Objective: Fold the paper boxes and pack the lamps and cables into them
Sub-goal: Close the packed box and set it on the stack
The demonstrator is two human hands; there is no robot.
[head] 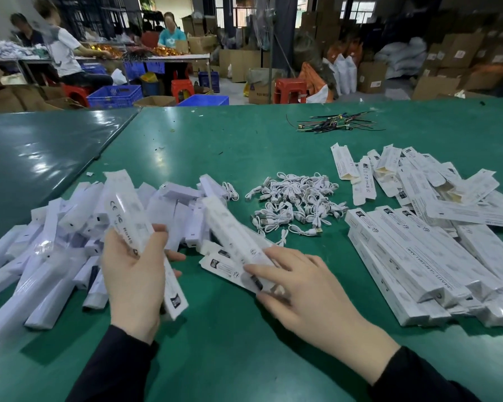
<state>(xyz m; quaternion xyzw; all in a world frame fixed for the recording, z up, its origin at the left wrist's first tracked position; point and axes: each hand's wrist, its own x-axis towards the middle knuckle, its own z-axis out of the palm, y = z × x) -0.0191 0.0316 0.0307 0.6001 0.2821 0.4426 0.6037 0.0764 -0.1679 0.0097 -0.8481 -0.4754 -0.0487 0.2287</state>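
Long white lamp [128, 210] in clear wrap, black CE/FC/RoHS marks on its side, tilted up and away from the person. Left hand [134, 274] has its grip closed round the lamp's lower part, fingers curled behind it, thumb in front; a flat printed paper box [173, 291] sits in the same palm under the lamp. Right hand [299, 285] lies with straight fingers on another white paper box [235, 248], which slants on the table just right of the left hand; grip not closed, thumb along the box's near edge. Both wrists in dark sleeves.

Pile of wrapped white lamps [50, 245] on the left, touching the left hand's side. Heap of short white cables [299, 201] in the middle, beyond the right hand, apart from it. Stacks of printed paper boxes [418, 256] on the right, some flat, some folded with ends open. Bundle of dark thin wires [337, 123] further back.

Green table [244, 358], glossy, with a seam on the left. Behind: warehouse room, cardboard cartons [459, 53], blue crates [114, 95], red stools [289, 89], people seated at another table [145, 57].
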